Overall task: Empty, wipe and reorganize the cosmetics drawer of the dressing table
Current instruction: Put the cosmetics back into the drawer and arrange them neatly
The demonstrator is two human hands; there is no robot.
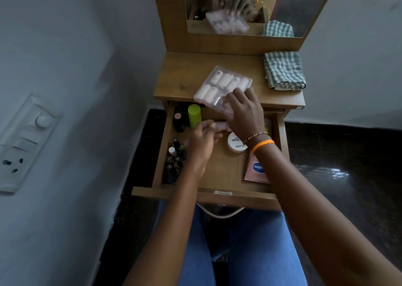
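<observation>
Drawer (214, 178) of dressing table (180, 79), pulled open toward the person; bare wooden floor showing below both wrists, between the bottles along the left wall and the items along the right wall; front rail nearest the knees.

Right hand (244, 111): fingers curled over the near corner of a clear plastic case of white rolls (221, 85), gripping it; case tilted, resting on the tabletop's front edge and overhanging the drawer's back.

Left hand (201, 139): fingertips pinching a small pale pink tube (219, 125), blurred, just under the right palm; exact finger spread cannot be told.

Left of the left fingers: lime-green cylinder (194, 115) upright, dark bottles (177, 155) clustered along the wall, crowding that side.

Beneath the right wrist: round white jar (236, 143); pink sachet (255, 170) against the right wall.

Beyond the right fingers: folded green checked cloth (283, 70) at the tabletop's right edge; mirror (293, 7) behind.
</observation>
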